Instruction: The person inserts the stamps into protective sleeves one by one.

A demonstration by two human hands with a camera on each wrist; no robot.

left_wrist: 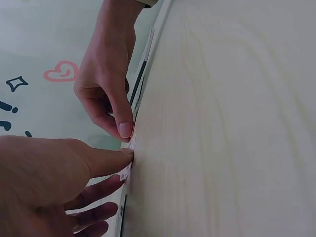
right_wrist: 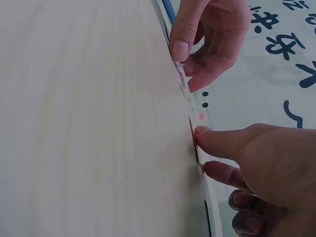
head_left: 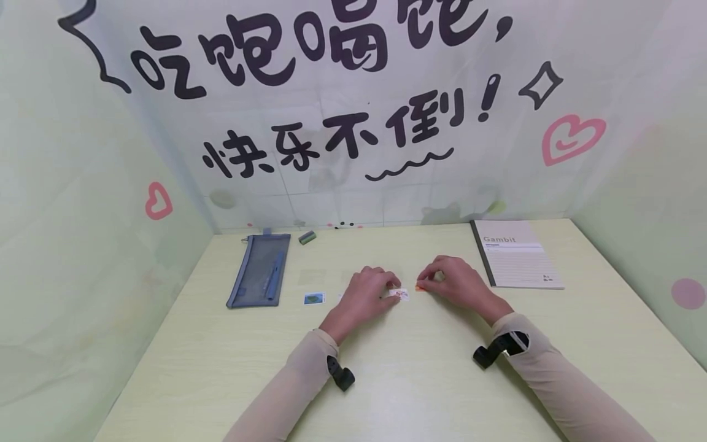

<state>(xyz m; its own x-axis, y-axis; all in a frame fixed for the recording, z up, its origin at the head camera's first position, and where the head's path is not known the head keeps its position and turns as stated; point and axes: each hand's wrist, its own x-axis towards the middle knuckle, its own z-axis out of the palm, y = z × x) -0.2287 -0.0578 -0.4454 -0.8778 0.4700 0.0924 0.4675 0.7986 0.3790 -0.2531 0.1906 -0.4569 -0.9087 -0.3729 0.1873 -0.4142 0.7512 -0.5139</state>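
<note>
My left hand [head_left: 364, 296] holds a small white stamp-like paper [head_left: 401, 294] with a reddish print against the table, thumb at its near edge and forefinger at its far edge. Just to the right, the thumb and forefinger of my right hand [head_left: 454, 281] pinch a small orange paper piece [head_left: 419, 287], mostly hidden by the fingertips. Both hands work low over the tabletop, a narrow gap between them. In the left wrist view, the left thumb [left_wrist: 111, 160] lies right by the white paper. A blue stamp-like paper [head_left: 314, 298] with a white border lies left of my left hand.
A blue mesh pencil case [head_left: 258, 270] with a pen inside lies at the left. Behind it sits a small green and dark block [head_left: 307, 237]. A notebook [head_left: 516, 255] lies at the back right. Printed fabric walls [head_left: 342, 202] enclose the table [head_left: 409, 380].
</note>
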